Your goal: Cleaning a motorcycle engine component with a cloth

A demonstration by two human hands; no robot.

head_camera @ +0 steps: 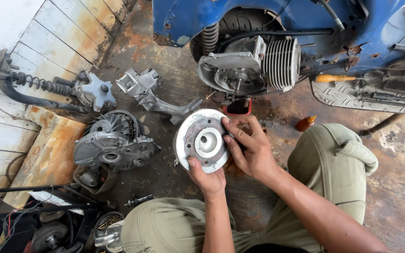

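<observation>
At frame centre we grip the round metal drum (202,139) with left hand (208,177) and right hand (251,146); we judge refitting onto the finned engine (254,65) requires hub alignment.

Daylight is falling on a stained, rusty concrete floor (399,187); weathered white wooden planks (57,37) are lining its left side.

Bare stained floor (169,175) just left of the left hand (207,175) fingers: room to pass. Further left, engine case w/ fan (113,143) blocks. Above the right hand (251,147) fingertips, grey swingarm casting (158,96) and scooter engine (251,65) crowd close. Right of the fingers, small brown bottle (305,123), then open floor. Knees (326,154) hem in below.
</observation>
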